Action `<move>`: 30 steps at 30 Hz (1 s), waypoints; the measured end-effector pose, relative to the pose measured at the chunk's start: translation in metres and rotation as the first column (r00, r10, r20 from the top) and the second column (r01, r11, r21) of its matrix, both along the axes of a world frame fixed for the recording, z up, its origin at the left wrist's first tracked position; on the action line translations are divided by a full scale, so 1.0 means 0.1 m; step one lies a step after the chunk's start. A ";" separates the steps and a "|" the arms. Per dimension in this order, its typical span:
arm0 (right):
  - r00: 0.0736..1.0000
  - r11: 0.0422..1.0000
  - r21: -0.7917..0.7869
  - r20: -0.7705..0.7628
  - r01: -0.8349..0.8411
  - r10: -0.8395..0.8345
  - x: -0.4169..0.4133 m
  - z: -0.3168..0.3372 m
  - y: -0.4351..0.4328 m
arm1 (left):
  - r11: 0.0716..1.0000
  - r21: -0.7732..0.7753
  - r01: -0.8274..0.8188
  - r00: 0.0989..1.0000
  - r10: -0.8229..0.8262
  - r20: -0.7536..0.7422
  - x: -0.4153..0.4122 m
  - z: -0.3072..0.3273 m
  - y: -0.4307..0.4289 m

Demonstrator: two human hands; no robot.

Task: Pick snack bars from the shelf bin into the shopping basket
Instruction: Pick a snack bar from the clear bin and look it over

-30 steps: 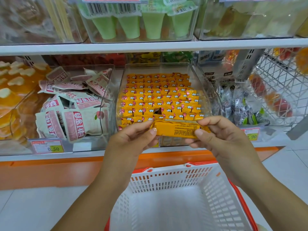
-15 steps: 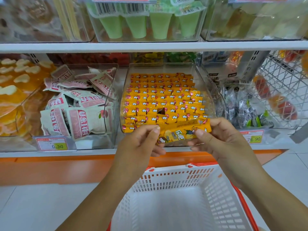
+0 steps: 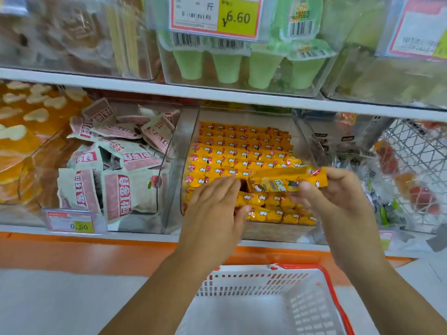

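Shelf bin of snack bars, pink packets beside, basket below.

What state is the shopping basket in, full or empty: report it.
Empty where visible: the shopping basket shows a bare white floor; the snack bar is held in the right hand.

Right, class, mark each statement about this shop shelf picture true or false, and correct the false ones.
1. The right hand holds a yellow snack bar. True.
2. The left hand grips a pink packet. False: it is open, reaching over the yellow bars in the bin.
3. The shopping basket holds several bars. False: none shows in it.
4. Green cups stand on the shelf above the bin. True.
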State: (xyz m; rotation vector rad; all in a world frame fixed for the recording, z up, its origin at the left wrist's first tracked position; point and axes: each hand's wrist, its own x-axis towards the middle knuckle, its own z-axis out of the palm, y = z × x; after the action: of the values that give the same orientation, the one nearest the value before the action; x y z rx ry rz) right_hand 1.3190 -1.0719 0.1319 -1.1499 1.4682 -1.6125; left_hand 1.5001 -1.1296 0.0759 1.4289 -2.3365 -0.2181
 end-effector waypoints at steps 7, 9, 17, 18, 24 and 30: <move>0.748 0.947 0.269 -0.588 -0.178 0.307 -0.06 0.10 -0.63 | 0.997 -0.054 -0.052 0.991 0.058 0.117 0.05 -0.11 -0.06; 0.569 0.922 0.333 -0.727 -0.197 0.384 -0.04 0.10 -0.74 | 0.996 -0.067 -0.051 0.991 0.059 0.117 0.07 -0.13 -0.06; 0.308 0.870 0.448 -0.814 -0.206 0.492 0.06 -0.23 -1.03 | 0.996 -0.089 0.002 0.999 0.002 0.048 0.09 -0.14 -0.09; 0.371 0.878 0.430 -0.796 -0.210 0.479 0.03 -0.22 -1.01 | 0.995 -0.094 0.016 0.999 -0.013 0.035 0.08 -0.13 -0.08; 0.336 0.902 0.421 -0.840 -0.095 0.427 -0.02 -0.22 -0.96 | 0.991 -0.115 0.074 0.991 -0.060 0.121 -0.01 -0.17 -0.05; 0.326 0.942 0.321 -0.884 -0.101 0.336 0.00 -0.19 -0.92 | 0.997 -0.067 0.048 0.990 -0.039 0.134 -0.03 -0.18 -0.06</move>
State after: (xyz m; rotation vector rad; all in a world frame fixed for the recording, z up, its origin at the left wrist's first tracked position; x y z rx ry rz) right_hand 1.3188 -1.1637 0.1129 -2.2294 1.9311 -0.4379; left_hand 1.4968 -1.1358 0.0576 1.3994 -2.4575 -0.0540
